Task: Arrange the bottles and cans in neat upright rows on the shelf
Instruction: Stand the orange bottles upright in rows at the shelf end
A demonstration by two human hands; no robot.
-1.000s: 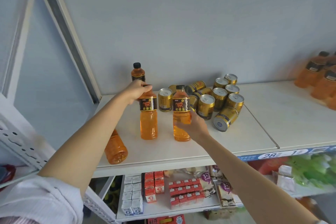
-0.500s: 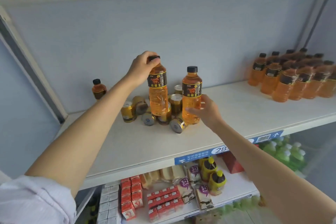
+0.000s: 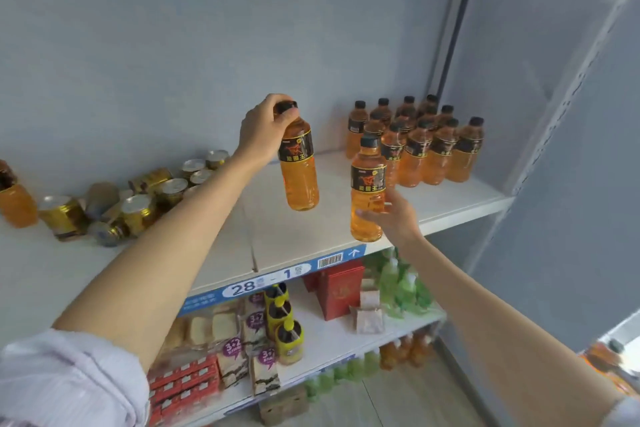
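Note:
My left hand (image 3: 264, 128) grips an orange drink bottle (image 3: 300, 170) by its black cap and holds it in the air above the white shelf (image 3: 284, 236). My right hand (image 3: 394, 218) holds a second orange bottle (image 3: 367, 194) by its lower body, above the shelf's front edge. Both bottles are upright. At the shelf's far right stands a group of several upright orange bottles (image 3: 426, 146) in rows. A jumble of gold cans (image 3: 138, 201), some upright and some on their sides, sits at the left. One more orange bottle (image 3: 15, 198) shows at the left edge.
The shelf's right side wall (image 3: 519, 97) and back panel close in the bottle group. A blue price strip (image 3: 277, 279) runs along the front edge. Lower shelves hold snack packs, a red box (image 3: 341, 289) and green bottles.
Both hands have carried their bottles to the right, away from the cans and toward the upright bottle group. The view has swung right with them.

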